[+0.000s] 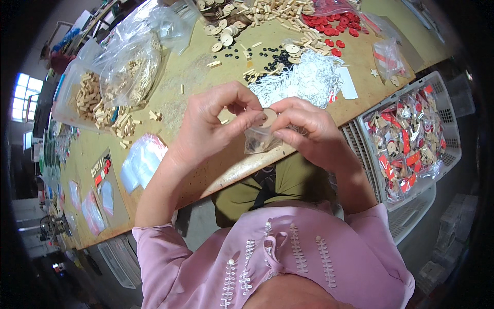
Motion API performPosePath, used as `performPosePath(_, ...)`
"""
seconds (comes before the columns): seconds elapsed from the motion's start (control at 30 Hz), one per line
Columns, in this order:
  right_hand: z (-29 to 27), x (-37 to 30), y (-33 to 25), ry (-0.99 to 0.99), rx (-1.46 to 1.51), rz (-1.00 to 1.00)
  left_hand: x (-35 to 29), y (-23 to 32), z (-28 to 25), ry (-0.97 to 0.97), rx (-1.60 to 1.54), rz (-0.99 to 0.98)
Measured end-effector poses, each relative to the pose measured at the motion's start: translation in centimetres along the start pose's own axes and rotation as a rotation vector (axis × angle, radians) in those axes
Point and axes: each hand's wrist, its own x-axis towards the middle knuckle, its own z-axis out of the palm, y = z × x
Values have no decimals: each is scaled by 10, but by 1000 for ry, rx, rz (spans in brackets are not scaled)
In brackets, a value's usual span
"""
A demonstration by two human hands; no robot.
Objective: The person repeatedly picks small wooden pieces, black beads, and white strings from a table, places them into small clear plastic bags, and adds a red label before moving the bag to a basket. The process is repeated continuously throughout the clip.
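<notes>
Pinches a round wooden disc [267, 118] by its left edge with the left hand [208, 123], thumb and fingertips pressed together on it. Grips a small clear bag [257, 143] with the right hand [311, 131], thumb and fingers closed on the plastic near its mouth; cannot tell whether with the disc touched by the right fingertips too. Holds the disc just at the top of the bag, between both hands, over the front edge of the counter [226, 165]. Has dark and pale pieces inside the bag, too blurred to name. Has a tangled heap of white cords [303, 77] beyond the hands, with black beads [278, 62] scattered beside it and a white card [349, 82] at its right. Farther back, has piled wooden discs [226, 33], pale wooden blocks [280, 13] and a spread of red discs [334, 26]. To the left, has a plastic tub [60, 105] with more wooden blocks, a big clear bag [136, 72] of pale pieces, and, nearer, flat empty bags [141, 162] beside the left forearm. To the right, beside the counter, has a white basket [453, 129] heaped with filled bags [406, 144] of red and wooden pieces.
</notes>
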Motion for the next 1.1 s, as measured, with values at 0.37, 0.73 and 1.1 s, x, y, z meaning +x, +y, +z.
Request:
performPosePath(0.37,-43,-35,-17,179,-36,-4,119,-60,33,-28,40,-65)
performPosePath(0.73,-76,-52,9,218,-58,94,256,-208,73,-175,787,79)
performPosePath(1.1,-76,-50,23,241,11,134,266,-208,84,-181,583,81)
